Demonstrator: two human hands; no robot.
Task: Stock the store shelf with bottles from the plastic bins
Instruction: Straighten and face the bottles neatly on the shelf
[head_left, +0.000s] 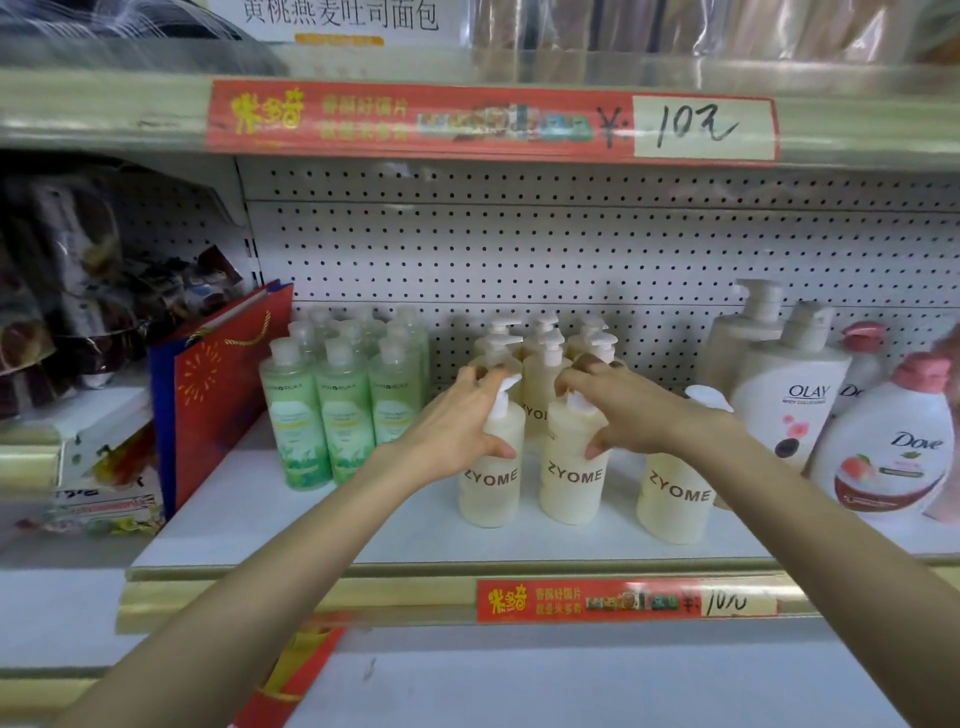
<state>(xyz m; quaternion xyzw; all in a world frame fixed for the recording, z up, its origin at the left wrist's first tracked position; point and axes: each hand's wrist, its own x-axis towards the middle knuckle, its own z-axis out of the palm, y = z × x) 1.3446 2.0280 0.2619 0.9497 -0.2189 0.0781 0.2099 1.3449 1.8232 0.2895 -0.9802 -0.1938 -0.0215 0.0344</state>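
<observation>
Left hand gripping cream-filled ZYOME bottle, right hand gripping neighbouring bottle

Left hand around left ZYOME bottle, right hand around middle ZYOME bottle, on white shelf

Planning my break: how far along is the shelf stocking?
Done: green bottles and cream pump bottles stand in rows. In hand: the left hand grips the front-left bottle, the right hand the middle front bottle. Left: bare shelf to fill; the bins are out of view.
</observation>
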